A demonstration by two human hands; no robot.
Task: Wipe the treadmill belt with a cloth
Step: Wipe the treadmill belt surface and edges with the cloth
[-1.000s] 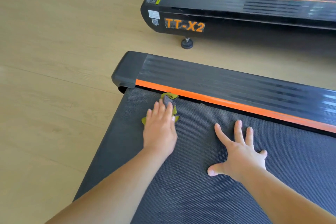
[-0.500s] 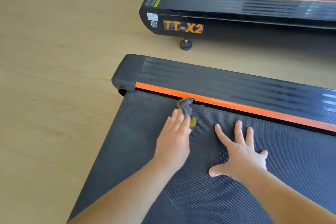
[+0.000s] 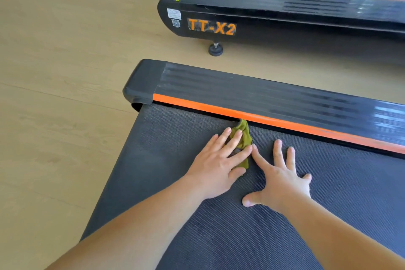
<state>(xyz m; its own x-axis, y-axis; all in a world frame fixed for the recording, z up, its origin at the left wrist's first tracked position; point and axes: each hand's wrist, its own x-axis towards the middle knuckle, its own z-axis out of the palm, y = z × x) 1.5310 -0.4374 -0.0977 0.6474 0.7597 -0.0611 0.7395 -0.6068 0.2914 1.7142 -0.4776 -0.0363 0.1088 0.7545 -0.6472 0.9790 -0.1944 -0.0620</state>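
Head view, cloth: an olive-green cloth [image 3: 244, 136] lies bunched on the treadmill belt [image 3: 219, 237], its far end touching the orange strip [image 3: 285, 124].
Head view, left hand: the left hand [image 3: 215, 166] presses the cloth down; grip spread, fingers straight, pinching nothing.
Head view, right hand: the right hand [image 3: 282, 182] braces on the belt just beside the cloth; grip splayed, empty.
Head view, risk: unpinched, the cloth could slide out from under the fingers, or its end could snag beneath the strip.

We see a dark grey treadmill belt [image 3: 164, 149], finely dotted texture, lying flat, a small olive-green cloth [image 3: 245, 132], crumpled, on the belt's far edge, touching the orange side strip [image 3: 285, 123], partly under our flat left hand [image 3: 217, 169]
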